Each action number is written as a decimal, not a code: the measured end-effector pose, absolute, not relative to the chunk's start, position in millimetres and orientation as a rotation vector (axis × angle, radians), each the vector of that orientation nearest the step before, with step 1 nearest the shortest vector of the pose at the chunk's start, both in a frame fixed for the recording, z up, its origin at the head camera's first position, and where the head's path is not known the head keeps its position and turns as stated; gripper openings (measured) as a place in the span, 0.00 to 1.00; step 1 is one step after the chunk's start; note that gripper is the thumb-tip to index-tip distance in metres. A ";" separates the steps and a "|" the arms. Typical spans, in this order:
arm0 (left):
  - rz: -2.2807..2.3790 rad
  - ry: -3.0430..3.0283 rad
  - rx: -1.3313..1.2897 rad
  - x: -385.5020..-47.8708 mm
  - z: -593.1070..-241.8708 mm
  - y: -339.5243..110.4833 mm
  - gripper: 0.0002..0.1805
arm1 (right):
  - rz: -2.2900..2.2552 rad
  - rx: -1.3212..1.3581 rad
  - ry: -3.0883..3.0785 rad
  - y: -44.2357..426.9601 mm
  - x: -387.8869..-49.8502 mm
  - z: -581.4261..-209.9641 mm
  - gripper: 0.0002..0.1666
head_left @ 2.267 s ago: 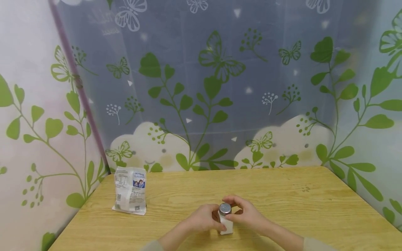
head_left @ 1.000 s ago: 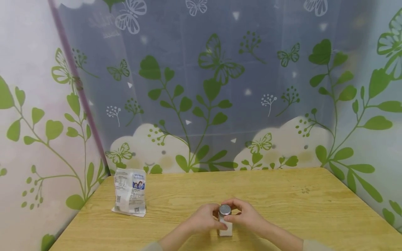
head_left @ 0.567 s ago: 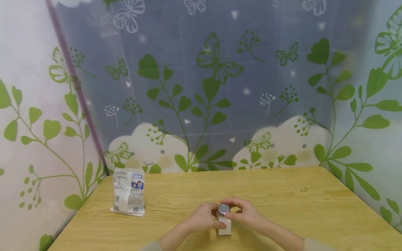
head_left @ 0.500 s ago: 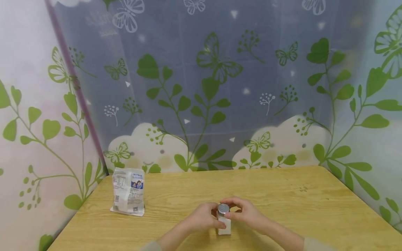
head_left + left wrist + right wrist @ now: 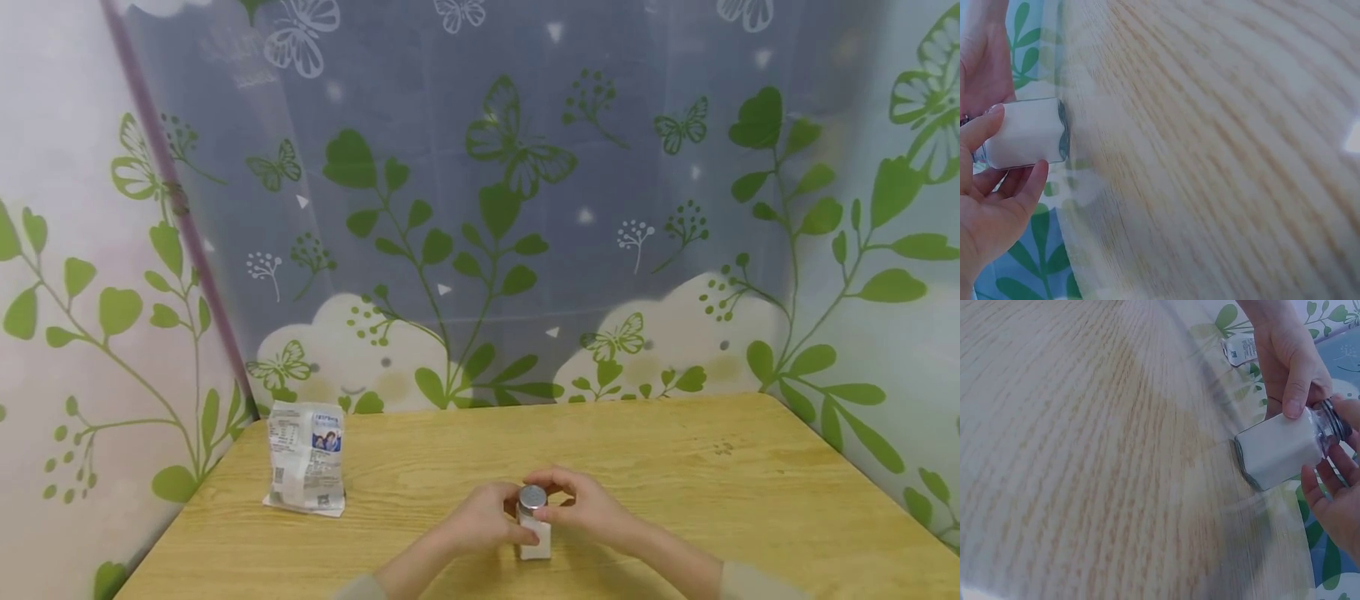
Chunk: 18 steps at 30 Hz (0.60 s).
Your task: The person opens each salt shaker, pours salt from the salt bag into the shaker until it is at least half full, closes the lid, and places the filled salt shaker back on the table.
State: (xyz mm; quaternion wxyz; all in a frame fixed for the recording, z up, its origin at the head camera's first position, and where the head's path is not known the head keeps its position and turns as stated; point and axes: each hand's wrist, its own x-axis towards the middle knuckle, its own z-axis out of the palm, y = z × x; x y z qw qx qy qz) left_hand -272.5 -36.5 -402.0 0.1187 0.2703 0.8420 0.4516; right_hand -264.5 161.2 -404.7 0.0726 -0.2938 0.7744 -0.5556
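Observation:
A square glass salt shaker (image 5: 535,548) full of white grains stands upright on the wooden table, with a round silver lid (image 5: 532,497) on top. My left hand (image 5: 482,518) holds its body from the left, thumb across the front. From the right, my right hand (image 5: 588,510) pinches the lid between thumb and fingers. The right wrist view shows the clear neck of the salt shaker (image 5: 1282,450) below the lid. In the left wrist view, the salt shaker (image 5: 1027,132) has its base on the table; the lid is mostly hidden there by fingers.
A white printed bag (image 5: 306,458) stands at the table's back left. The wooden table (image 5: 645,450) extends behind and to both sides of the hands. Patterned curtains (image 5: 420,208) with leaves and butterflies hang along the back and sides.
Both hands keep nearly the same places on the salt shaker and its lid; the right fingers shift slightly at the lid. The head view drifts a little; the bag stays put.

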 end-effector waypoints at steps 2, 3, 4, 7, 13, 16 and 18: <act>1.313 2.470 0.793 -273.2 -402.8 -35.7 0.13 | -1.659 -0.879 2.329 162.6 -264.5 -403.8 0.23; 1.313 2.470 0.794 -273.3 -402.9 -35.3 0.13 | -1.658 -0.866 2.331 162.9 -264.6 -403.5 0.22; 1.310 2.471 0.797 -273.3 -402.8 -35.5 0.13 | -1.659 -0.858 2.335 162.4 -264.8 -403.4 0.21; 1.312 2.474 0.805 -273.6 -402.8 -35.8 0.12 | -1.676 -0.848 2.364 160.3 -265.3 -404.4 0.20; 1.319 2.472 0.794 -274.2 -404.6 -37.0 0.11 | -1.669 -0.880 2.398 158.1 -265.6 -405.6 0.23; 1.319 2.470 0.795 -274.4 -404.7 -37.0 0.12 | -1.659 -0.921 2.381 159.6 -266.1 -404.9 0.25; 1.317 2.465 0.789 -274.3 -404.4 -36.7 0.12 | -1.663 -0.930 2.360 160.6 -266.2 -404.5 0.24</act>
